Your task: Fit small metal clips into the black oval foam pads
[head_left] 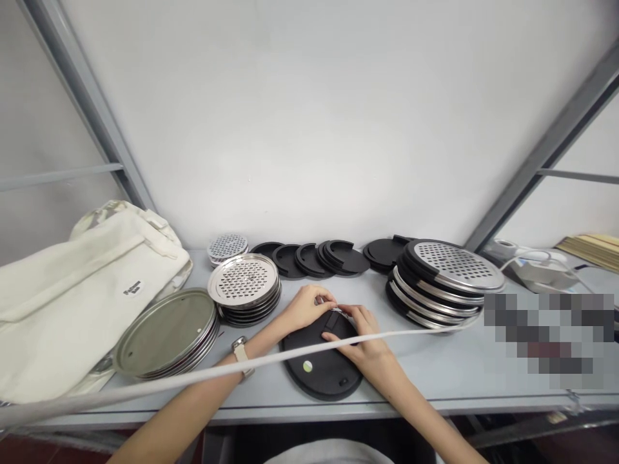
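A round black disc (322,370) with a small pale sticker lies flat on the grey shelf (445,370) in front of me. My left hand (305,307) rests at its far edge with fingers curled in a pinch on a small part that I cannot make out. My right hand (363,338) lies over the disc's right side, fingers bent and pressing near the same spot. A watch sits on my left wrist. A white cord (193,380) crosses in front of both arms.
Stacks of perforated steel discs stand at left (244,283) and right (447,277), plain steel lids (167,332) further left. Black notched discs (314,258) line the back wall. A cream cloth bag (72,290) fills the left end. A white device (536,270) sits at right.
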### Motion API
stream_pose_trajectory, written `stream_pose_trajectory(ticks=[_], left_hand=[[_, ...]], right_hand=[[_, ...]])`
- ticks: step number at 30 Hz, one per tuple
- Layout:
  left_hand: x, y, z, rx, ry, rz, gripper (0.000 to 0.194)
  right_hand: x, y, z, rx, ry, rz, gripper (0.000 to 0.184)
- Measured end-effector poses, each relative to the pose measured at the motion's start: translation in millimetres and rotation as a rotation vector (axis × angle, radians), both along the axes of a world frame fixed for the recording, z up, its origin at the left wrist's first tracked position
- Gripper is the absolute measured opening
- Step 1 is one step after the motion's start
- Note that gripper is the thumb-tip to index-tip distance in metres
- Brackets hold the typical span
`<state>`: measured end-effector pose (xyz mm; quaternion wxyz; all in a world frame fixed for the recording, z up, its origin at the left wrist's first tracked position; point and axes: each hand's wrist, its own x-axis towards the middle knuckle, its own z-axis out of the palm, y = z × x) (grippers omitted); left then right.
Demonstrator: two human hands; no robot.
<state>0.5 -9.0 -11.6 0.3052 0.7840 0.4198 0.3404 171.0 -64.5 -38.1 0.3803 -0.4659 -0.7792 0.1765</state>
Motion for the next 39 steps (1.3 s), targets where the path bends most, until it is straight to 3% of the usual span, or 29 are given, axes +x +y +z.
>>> stream_pose_trajectory(ticks=[39], left_hand=[[-0.6, -0.8, 0.8, -0.021, -0.02, -0.037, 0.017]], right_hand=[[0.9, -0.6, -2.7, 0.049, -0.016, -0.023, 0.034]])
